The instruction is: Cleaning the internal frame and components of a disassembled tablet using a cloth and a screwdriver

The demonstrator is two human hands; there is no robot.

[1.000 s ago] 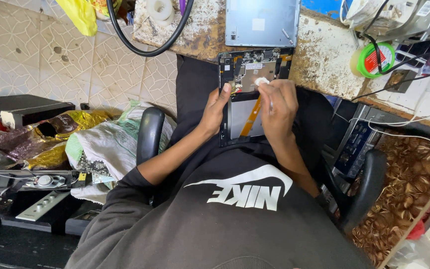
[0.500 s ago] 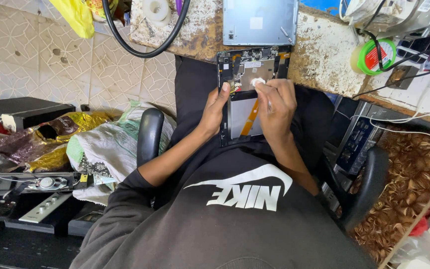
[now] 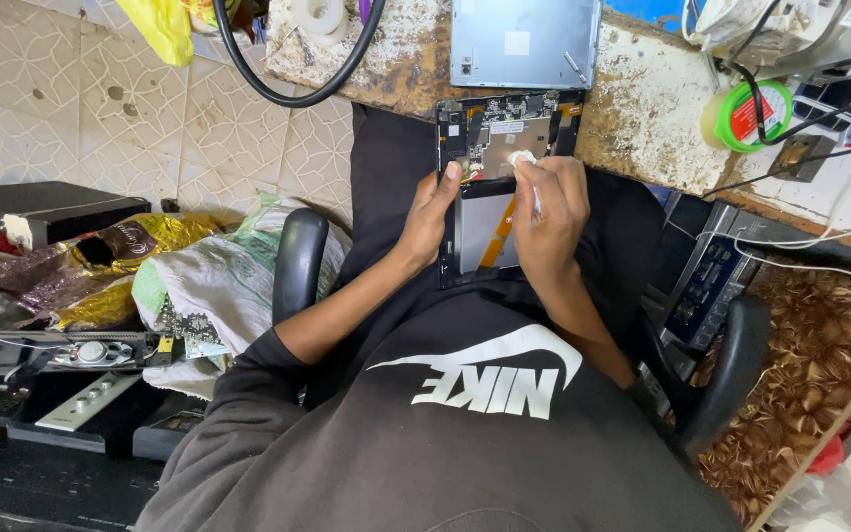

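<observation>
Here, my left hand (image 3: 432,219) grips the left edge of the opened black tablet with exposed circuit board (image 3: 494,167) on my lap, against the worn workbench (image 3: 642,108). My right hand (image 3: 552,212) pinches a small white swab (image 3: 521,158), cleaning near the board; gentle strokes seem needed.

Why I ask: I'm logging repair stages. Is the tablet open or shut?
Open. The tablet shows a bare circuit board and an orange ribbon cable; a grey back cover lies apart on the bench.
</observation>
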